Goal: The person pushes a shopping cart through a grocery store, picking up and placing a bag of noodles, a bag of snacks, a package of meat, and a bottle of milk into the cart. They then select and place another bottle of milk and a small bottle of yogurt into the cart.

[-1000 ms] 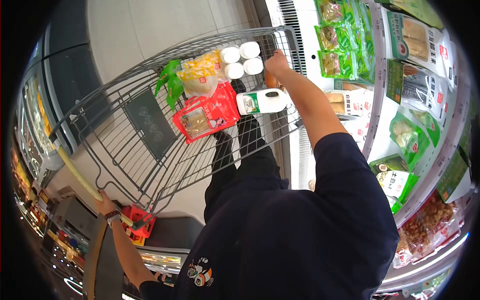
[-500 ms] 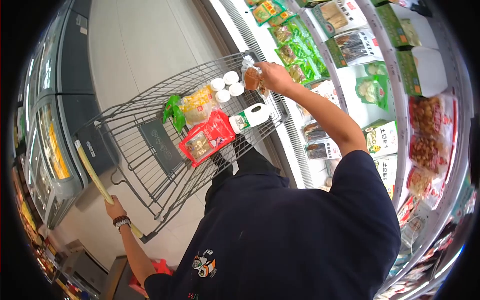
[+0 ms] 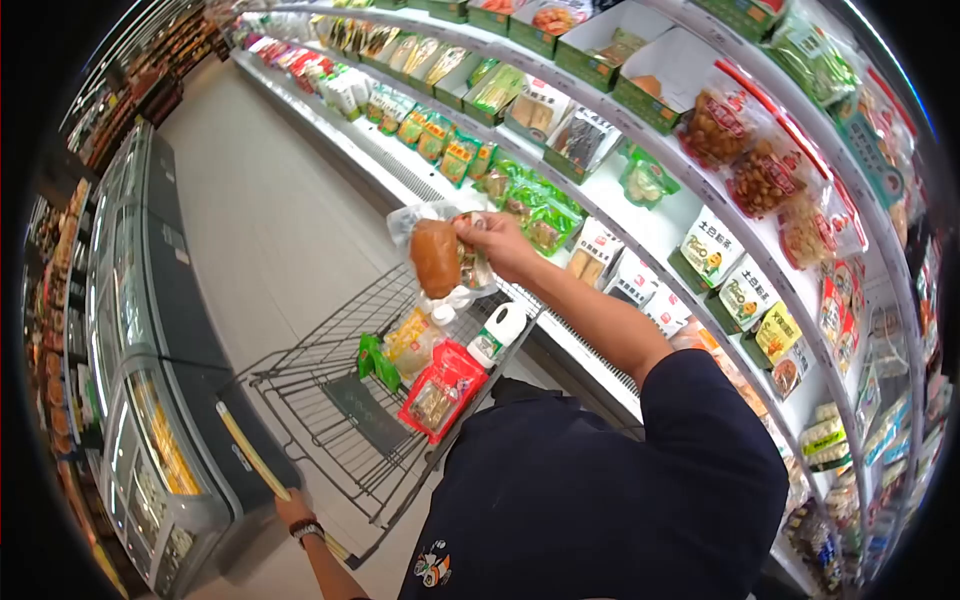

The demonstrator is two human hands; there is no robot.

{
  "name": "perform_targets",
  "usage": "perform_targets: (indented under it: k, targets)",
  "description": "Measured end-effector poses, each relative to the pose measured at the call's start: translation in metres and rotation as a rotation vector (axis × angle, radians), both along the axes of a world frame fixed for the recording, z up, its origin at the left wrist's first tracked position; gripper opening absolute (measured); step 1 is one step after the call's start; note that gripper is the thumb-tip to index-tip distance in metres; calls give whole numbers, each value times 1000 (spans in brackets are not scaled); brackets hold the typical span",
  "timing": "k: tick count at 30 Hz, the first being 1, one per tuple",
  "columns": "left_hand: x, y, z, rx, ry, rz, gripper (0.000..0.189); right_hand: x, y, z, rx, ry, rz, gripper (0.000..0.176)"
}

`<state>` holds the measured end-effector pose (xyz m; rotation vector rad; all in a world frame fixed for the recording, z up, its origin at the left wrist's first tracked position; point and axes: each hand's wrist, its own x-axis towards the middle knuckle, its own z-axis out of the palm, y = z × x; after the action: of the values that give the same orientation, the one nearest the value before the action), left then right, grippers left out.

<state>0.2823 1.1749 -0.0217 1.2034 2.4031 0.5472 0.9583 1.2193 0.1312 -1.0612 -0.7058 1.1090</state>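
My right hand (image 3: pixel 492 243) grips clear plastic packaging with a brown packaged food (image 3: pixel 436 258) in it, raised above the far end of the shopping cart (image 3: pixel 330 420). My left hand (image 3: pixel 294 508) is closed around the cart's yellowish handle (image 3: pixel 250 450). Inside the cart lie a red package (image 3: pixel 443 390), a yellow and clear bag (image 3: pixel 412 342), a green package (image 3: pixel 377 362) and a white jug with a green label (image 3: pixel 498 334). White-capped bottles (image 3: pixel 443 313) are partly hidden under the raised package.
Refrigerated shelves (image 3: pixel 600 215) with bagged and boxed food run along the right. Glass-topped freezer cases (image 3: pixel 150 400) line the left. Between them stretches a pale floor aisle (image 3: pixel 240 190), with more stocked shelves at its far end.
My right hand has lifted the brown package from low at the cart's far end to above it. The view has tilted up, showing more aisle and shelving. My left hand stays on the handle.
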Motion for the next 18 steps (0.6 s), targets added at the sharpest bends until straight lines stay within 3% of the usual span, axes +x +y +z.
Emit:
perform_targets:
  k: [2, 3, 4, 5, 6, 8, 11, 14, 16, 18]
  targets:
    - [-16, 8, -22, 3, -49, 36, 29, 14, -9, 22, 38, 4, -54, 14]
    - [24, 0, 27, -85, -62, 78, 29, 31, -10, 31, 85, -41, -105, 14]
    - [-11, 9, -19, -9, 25, 70, 27, 51, -20, 62, 94, -10, -158, 14]
    - [-2, 14, -14, -29, 1, 80, 27, 69, -29, 96, 66, 42, -259, 15]
    - [7, 7, -1, -53, -20, 97, 27, 103, -27, 108, 240, -27, -348, 16]
    - [10, 10, 1, -37, 4, 98, 24, 156, -35, 154, 269, -47, -552, 14]
    - [1, 12, -16, 23, 96, 67, 19, 268, -27, 167, 191, -315, -878, 19]
    - [14, 11, -4, 10, 137, 75, 18, 316, -23, 201, -222, -1001, -1195, 23]
    - [-1, 12, -24, 65, 197, 85, 17, 339, -14, 215, -427, -1466, -1228, 23]
    - [-3, 13, -24, -8, 250, 60, 19, 344, -8, 231, -507, -1677, -1090, 21]
